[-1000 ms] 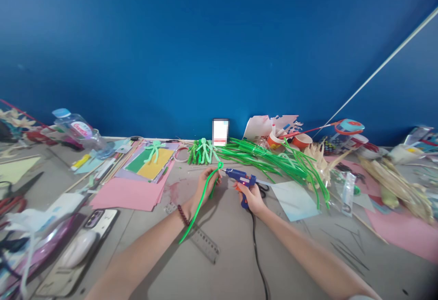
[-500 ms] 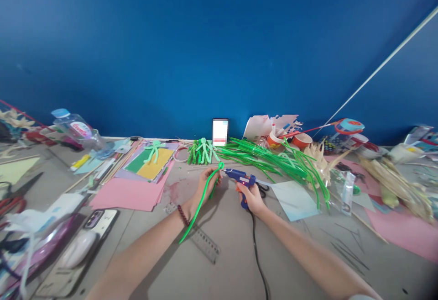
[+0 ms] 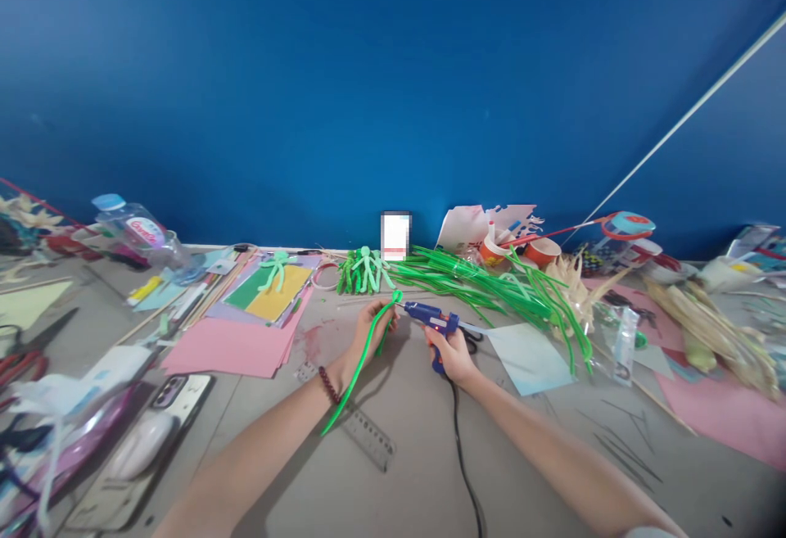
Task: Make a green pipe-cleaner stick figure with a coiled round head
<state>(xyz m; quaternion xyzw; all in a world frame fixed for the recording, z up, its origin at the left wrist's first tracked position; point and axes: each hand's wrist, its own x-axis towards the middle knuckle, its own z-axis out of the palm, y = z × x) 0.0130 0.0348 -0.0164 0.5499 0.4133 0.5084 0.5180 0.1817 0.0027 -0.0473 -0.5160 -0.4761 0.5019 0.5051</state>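
A bent green pipe cleaner with a small loop at its top is pinched in my left hand; one long end trails down over the wrist. My right hand grips a blue hot glue gun with a small red light on its side. Its nozzle points left and meets or nearly meets the looped end; actual contact is too small to make out. Behind my hands stand small green pipe-cleaner figures, beside a pile of loose green pipe cleaners.
A clear ruler lies beneath my left forearm, and the glue gun's black cord runs toward me. Pink paper and a phone are on the left. Light blue paper lies right of the glue gun. A blue wall rises behind.
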